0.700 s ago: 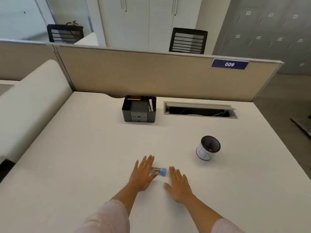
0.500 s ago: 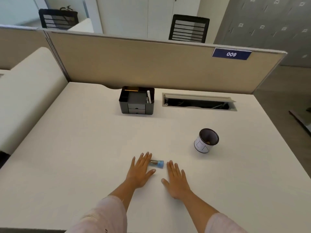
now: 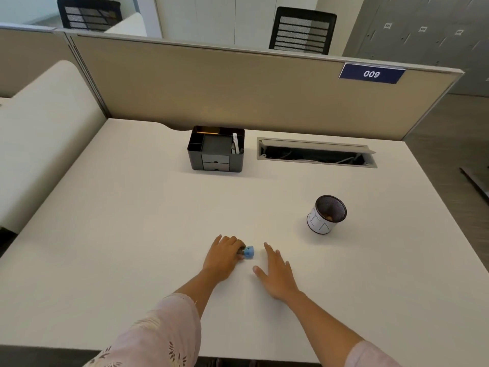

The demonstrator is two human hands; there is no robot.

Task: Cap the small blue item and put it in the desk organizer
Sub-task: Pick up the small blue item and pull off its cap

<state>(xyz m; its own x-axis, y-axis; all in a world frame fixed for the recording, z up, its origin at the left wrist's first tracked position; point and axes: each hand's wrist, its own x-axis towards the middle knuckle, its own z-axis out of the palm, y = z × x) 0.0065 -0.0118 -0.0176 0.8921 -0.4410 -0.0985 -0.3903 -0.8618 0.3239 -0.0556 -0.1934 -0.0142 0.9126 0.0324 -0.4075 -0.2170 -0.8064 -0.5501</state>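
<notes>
A small blue item [image 3: 248, 252] lies on its side on the white desk [image 3: 132, 221], near the front middle. Its blue end points right; its other end is hidden under my fingers. My left hand [image 3: 224, 256] has its fingers curled over that item. My right hand [image 3: 276, 272] rests flat on the desk just right of it, fingers spread, not touching it. The black desk organizer [image 3: 215, 149] stands at the back of the desk against the partition, with small drawers in front and a white object in its right compartment.
A mesh pen cup [image 3: 327, 214] with a white label stands at the right, tilted in view. An open cable tray [image 3: 316, 156] is set into the desk behind it. A beige partition [image 3: 238, 94] closes the back edge.
My left hand's fingers have curled down over the blue item, where before they lay flat beside it. The right hand stays flat. The camera has tilted slightly.
</notes>
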